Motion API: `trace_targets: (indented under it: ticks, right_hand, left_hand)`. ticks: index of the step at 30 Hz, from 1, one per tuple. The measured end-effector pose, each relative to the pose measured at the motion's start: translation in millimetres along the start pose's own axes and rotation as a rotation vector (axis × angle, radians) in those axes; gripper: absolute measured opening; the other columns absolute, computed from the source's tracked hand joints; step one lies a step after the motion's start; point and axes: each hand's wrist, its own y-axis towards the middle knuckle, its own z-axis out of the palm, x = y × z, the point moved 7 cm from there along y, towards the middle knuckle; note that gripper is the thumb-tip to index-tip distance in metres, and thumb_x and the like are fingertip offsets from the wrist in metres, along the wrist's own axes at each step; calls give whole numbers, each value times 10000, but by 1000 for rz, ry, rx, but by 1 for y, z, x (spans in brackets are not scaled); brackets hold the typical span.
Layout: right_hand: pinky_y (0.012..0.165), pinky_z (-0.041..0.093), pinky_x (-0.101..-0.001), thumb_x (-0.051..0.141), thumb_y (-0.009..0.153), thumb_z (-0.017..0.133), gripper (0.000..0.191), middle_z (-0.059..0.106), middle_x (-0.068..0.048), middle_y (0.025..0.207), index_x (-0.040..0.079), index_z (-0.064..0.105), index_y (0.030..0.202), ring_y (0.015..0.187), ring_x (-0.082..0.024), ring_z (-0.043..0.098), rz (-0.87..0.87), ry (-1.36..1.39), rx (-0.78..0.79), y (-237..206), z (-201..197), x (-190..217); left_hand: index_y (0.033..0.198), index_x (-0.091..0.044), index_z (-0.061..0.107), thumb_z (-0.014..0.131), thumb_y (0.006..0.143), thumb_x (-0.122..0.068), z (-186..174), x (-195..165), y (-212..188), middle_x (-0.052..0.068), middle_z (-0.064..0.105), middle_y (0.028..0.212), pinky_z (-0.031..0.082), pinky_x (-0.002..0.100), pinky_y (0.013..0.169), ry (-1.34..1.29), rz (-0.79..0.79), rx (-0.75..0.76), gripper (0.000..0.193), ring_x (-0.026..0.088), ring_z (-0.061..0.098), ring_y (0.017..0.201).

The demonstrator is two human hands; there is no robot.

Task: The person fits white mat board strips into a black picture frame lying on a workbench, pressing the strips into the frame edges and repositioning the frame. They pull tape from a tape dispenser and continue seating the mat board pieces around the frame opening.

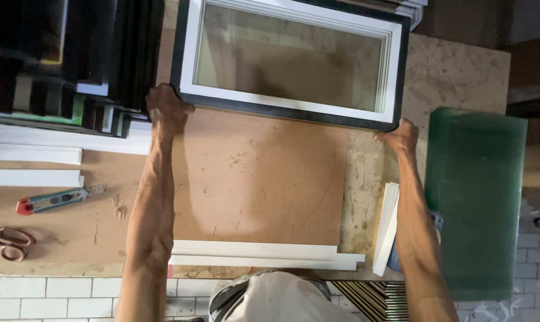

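A rectangular picture frame (294, 107), black outside with a white inner border and glass, is held above a brown board (252, 179) on the worktable. My left hand (165, 107) grips the frame's near left corner. My right hand (401, 136) grips its near right corner. Both arms are stretched forward.
A utility knife (55, 200) and scissors (7, 241) lie at the left. White moulding strips (258, 253) lie near the front edge, another strip (386, 226) at the right. A stack of green glass sheets (476, 197) stands right. Dark frames (73, 59) are stacked at the back left.
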Motion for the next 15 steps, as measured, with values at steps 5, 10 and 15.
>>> trace_targets:
  ticks: [5,10,15]
  right_hand:
    - [887,577,-430,207,602,992,746,723,-265,1100,-68,642,1201,1017,-370,704,192,-167,21,-5,-7,1]
    - [909,556,-419,237,622,983,864,690,-252,1202,-91,609,1328,1090,-359,692,-144,-27,-322,-83,-40,8]
    - [921,589,-357,204,844,886,233,778,-129,1156,64,789,1003,1067,-237,742,-328,395,-166,-268,-3,0]
  left_hand:
    - [887,66,735,914,695,-152,-10,-3,-22,234,736,828,602,423,704,-137,43,-48,341,360,747,774]
    - [1250,73,569,954,709,-257,-4,11,-95,244,735,985,581,462,800,-112,98,-225,741,406,707,903]
    - [1388,19,586,924,799,-321,31,15,-222,240,725,1203,536,475,929,-53,227,-325,759,405,691,1074]
